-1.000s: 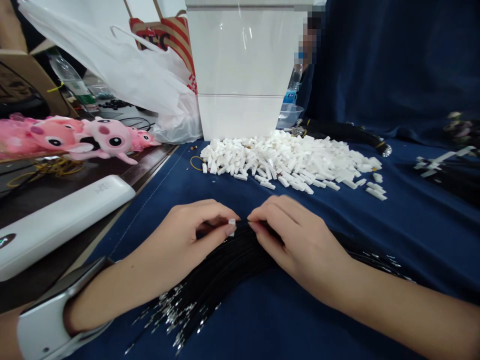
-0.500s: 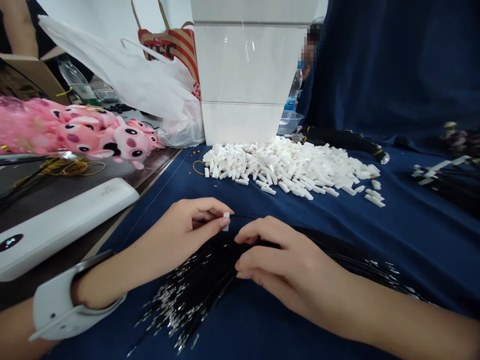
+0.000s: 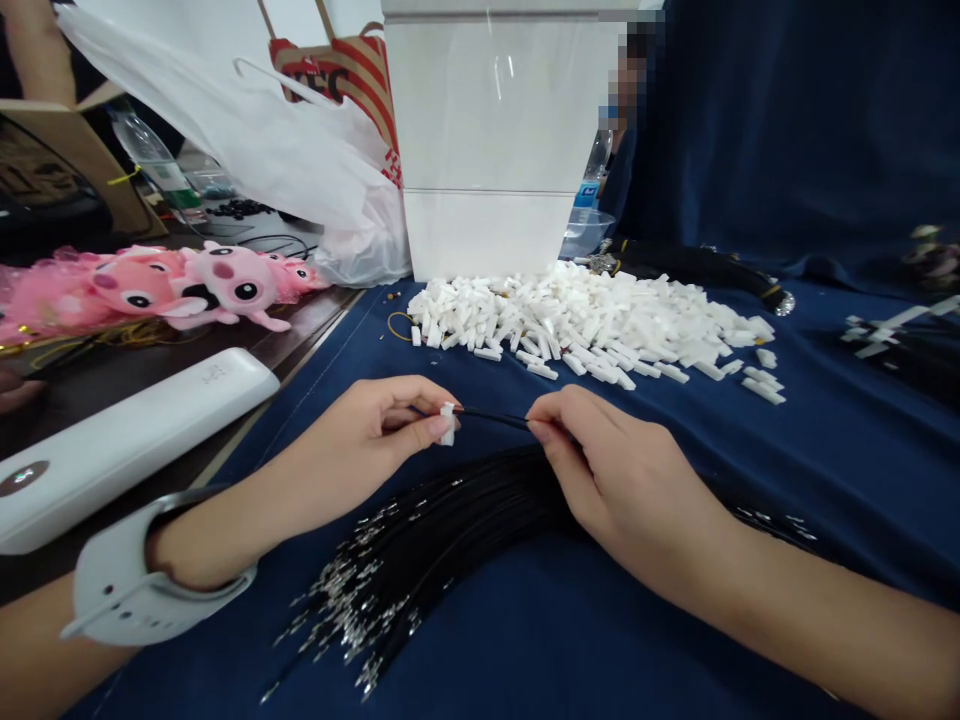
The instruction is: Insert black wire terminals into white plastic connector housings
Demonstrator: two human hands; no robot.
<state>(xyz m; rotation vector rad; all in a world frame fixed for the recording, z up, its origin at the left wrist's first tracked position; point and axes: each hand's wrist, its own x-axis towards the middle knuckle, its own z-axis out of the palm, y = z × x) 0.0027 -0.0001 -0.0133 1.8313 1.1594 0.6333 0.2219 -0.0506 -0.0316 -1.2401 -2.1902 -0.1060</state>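
Between thumb and forefinger, my left hand [image 3: 390, 425] pinches a small white block-shaped piece [image 3: 448, 425], held upright. A thin black cord [image 3: 491, 416] stretches from that piece to my right hand [image 3: 607, 455], whose thumb and forefinger are closed on it. Whether the cord passes into the white piece is hidden by the fingers. Below both hands lies a bundle of black cords [image 3: 480, 500] with shiny metal ends fanned out toward the lower left. A heap of similar white pieces [image 3: 592, 325] is spread beyond my hands.
A white box-like container [image 3: 487, 130] stands behind the heap. To the left are a long white device [image 3: 142, 435], pink plush toys [image 3: 232, 285] and a white plastic bag [image 3: 300, 160]. More bundled black cords [image 3: 690, 265] lie at the back right on the blue cloth [image 3: 847, 440].
My right hand has closed its fingers on a black cord and lifted slightly. The cord now spans the gap to the white piece in my left hand. A plush toy at left has shifted.
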